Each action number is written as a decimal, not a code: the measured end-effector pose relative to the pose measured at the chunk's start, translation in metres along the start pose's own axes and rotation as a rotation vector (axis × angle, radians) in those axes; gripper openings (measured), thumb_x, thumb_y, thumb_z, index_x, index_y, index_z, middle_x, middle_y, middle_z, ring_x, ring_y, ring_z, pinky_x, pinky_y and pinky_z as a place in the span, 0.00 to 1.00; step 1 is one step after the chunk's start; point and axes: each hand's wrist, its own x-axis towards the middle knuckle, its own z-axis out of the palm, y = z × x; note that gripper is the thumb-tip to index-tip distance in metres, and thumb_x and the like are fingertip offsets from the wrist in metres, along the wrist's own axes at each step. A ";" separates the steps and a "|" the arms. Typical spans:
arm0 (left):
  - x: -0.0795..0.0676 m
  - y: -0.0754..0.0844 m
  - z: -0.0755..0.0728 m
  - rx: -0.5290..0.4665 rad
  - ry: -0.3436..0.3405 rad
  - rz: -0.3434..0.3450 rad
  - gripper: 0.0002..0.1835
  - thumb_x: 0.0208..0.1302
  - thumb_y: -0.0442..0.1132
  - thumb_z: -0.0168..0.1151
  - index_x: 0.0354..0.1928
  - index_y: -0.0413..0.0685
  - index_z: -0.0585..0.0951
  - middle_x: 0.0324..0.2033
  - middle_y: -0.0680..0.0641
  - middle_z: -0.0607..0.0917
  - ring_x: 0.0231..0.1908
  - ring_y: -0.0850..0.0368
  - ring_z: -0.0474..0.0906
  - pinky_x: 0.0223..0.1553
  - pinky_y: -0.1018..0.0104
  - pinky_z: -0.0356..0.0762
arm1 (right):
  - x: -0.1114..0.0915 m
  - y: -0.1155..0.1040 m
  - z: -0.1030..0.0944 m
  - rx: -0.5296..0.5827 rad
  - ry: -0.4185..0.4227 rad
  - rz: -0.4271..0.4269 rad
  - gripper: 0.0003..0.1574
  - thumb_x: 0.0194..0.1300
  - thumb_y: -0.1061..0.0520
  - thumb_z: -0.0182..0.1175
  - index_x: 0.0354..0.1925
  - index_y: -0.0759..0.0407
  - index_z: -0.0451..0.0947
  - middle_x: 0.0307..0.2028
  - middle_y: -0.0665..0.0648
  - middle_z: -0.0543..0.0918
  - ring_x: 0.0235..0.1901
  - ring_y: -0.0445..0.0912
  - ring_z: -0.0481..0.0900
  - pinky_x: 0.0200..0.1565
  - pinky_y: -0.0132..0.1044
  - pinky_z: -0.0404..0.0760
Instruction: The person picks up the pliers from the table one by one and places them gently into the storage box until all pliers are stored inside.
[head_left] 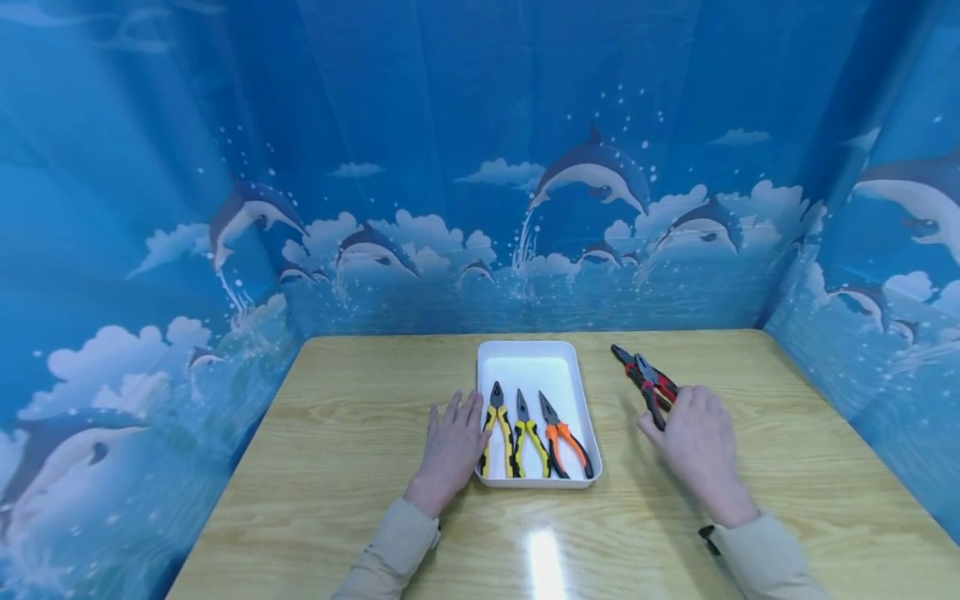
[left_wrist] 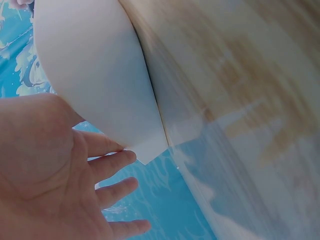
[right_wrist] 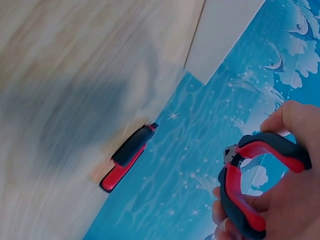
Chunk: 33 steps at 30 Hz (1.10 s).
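One dolphin-print backdrop point(head_left: 450, 83) rose behind and at both sides of one wood-grain table point(head_left: 360, 400). One white tray point(head_left: 525, 369) rested on the table, near its middle. Two light sleeves, the left sleeve point(head_left: 393, 542) and the right sleeve point(head_left: 765, 554), reached in over the near side.

Two hands were present. The left hand point(head_left: 452, 442) lay against the left wall of the tray, its fingers extended and touching the wall. The right hand point(head_left: 701, 437), to the right of the tray, was clamped on the handles of one pair of pliers.

Pliers totalled five. Three lay in the near part of the tray, jaws pointing away, in this order from the left: first yellow-black pliers point(head_left: 506, 442), second yellow-black pliers point(head_left: 522, 408), orange-black pliers point(head_left: 553, 430). Two were red-black: the held pliers point(right_wrist: 232, 192) in the right hand, and the loose pliers point(right_wrist: 132, 155) lying on the table just beyond.

Only the head view showed the tray's contents. Only the left wrist view exposed the left palm and the tray's outer wall, behind which the thumb end was hidden. The right wrist view alone clearly showed the held handles spread apart; whether their jaws were parted could not be determined.
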 end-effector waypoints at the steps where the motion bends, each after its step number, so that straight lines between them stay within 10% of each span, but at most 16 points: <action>1: 0.000 0.000 0.000 -0.001 -0.001 -0.002 0.33 0.79 0.53 0.48 0.78 0.47 0.58 0.77 0.44 0.60 0.77 0.42 0.51 0.73 0.33 0.52 | 0.001 -0.002 0.000 0.000 0.001 -0.001 0.30 0.58 0.44 0.62 0.27 0.70 0.64 0.24 0.65 0.66 0.23 0.55 0.64 0.20 0.45 0.65; 33: 0.001 -0.003 0.003 0.009 0.025 0.018 0.33 0.79 0.53 0.49 0.78 0.45 0.60 0.76 0.43 0.62 0.77 0.41 0.54 0.72 0.32 0.54 | 0.054 -0.100 0.005 0.058 -0.436 -0.007 0.36 0.70 0.38 0.57 0.38 0.75 0.70 0.38 0.71 0.75 0.34 0.58 0.72 0.39 0.52 0.77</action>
